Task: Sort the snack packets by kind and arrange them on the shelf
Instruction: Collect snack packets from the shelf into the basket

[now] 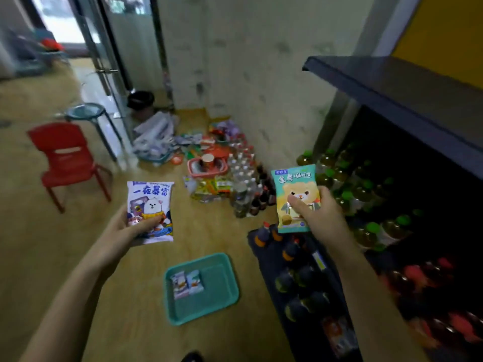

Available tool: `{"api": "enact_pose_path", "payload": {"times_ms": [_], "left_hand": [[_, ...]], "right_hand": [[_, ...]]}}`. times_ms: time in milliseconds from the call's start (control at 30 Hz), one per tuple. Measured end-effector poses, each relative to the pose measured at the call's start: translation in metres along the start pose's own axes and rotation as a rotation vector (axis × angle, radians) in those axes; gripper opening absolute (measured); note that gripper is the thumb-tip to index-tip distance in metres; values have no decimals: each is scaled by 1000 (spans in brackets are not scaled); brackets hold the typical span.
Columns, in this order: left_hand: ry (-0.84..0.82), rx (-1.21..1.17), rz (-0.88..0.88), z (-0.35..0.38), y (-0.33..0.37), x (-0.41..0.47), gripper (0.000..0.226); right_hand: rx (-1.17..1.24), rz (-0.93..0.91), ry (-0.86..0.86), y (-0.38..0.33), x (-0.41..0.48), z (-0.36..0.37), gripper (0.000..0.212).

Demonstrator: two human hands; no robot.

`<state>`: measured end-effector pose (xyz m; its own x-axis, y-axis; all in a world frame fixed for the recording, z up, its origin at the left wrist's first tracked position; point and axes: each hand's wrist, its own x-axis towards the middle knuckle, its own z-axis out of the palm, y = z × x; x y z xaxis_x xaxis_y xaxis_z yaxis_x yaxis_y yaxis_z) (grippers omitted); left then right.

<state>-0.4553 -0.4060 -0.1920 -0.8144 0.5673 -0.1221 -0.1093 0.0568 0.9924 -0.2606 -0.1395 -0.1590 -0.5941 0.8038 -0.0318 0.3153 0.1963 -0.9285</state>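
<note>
Above the teal plastic tray (220, 283), left hand (128, 227) grips a white-purple dog-print foil packet (150, 205), right hand (320, 214) grips a teal bear-print foil packet (295, 189), fronts up, evidently comparing kinds.

dim indoor light, bright doorway (56, 19) glare, blurred warped edges, dark shelf (418, 105)

The two little packets (194, 282) in the green tray (219, 299) are too small to read. Right of the tray, the red-capped bottles (415, 274) are blurry, and the shelf (392, 84) runs off the edge.
</note>
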Motion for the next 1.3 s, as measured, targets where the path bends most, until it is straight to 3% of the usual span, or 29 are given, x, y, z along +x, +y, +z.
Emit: {"api": "enact_pose_path", "payload": {"times_ms": [233, 300, 400, 500, 767, 1000, 1167, 1300], "left_hand": [[179, -62, -227, -102, -68, 26, 30], [214, -72, -281, -115, -96, 38, 34], [260, -92, -373, -125, -142, 63, 17], [282, -71, -469, -125, -199, 92, 22], [328, -80, -622, -121, -435, 173, 20], [177, 12, -680, -114, -676, 233, 9], [170, 167, -678, -112, -796, 267, 14], [232, 332, -644, -109, -853, 286, 22]], "right_hand": [[82, 117, -286, 33, 40, 172, 22], [103, 166, -324, 52, 50, 211, 20], [65, 268, -379, 86, 64, 261, 10], [3, 392, -449, 136, 77, 307, 4], [-77, 617, -542, 345, 103, 426, 10], [-183, 621, -626, 562, 127, 523, 11], [-267, 589, -697, 672, 152, 582, 19], [-258, 540, -671, 728, 160, 614, 30]]}}
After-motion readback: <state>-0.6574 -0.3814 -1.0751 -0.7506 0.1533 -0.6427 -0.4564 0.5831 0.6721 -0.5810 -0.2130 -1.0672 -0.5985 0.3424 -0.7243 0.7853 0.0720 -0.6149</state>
